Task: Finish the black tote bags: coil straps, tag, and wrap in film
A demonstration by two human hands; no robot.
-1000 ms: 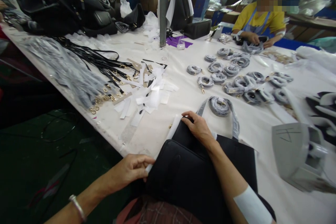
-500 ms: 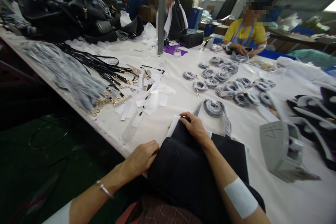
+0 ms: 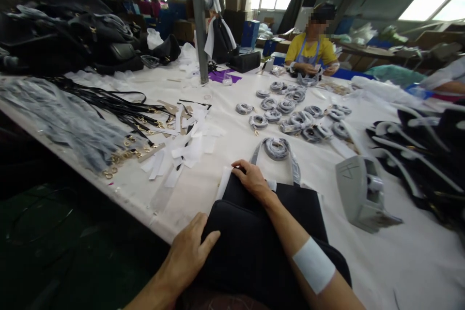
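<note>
A black bag (image 3: pixel 250 247) lies at the near edge of the white table (image 3: pixel 240 140), partly on my lap. My left hand (image 3: pixel 189 252) rests flat on the bag's near left corner with fingers stretched out. My right hand (image 3: pixel 252 181) curls over the bag's far top edge, fingers bent onto it next to a white paper strip (image 3: pixel 223 183). A wrapped coiled strap (image 3: pixel 276 147) lies just beyond that hand, joined to the bag.
Several coiled wrapped straps (image 3: pixel 290 111) cover the table's middle. Black straps with gold clasps (image 3: pixel 119 106) and white paper strips (image 3: pixel 189 140) lie left. A grey tool (image 3: pixel 359 191) stands right. Black bags (image 3: pixel 83 34) are piled far left. A person in yellow (image 3: pixel 310 51) works opposite.
My left hand has let go of the white strip at the bag's corner and now lies flat on the bag. The view has tilted upward. My right hand stays on the top edge.
</note>
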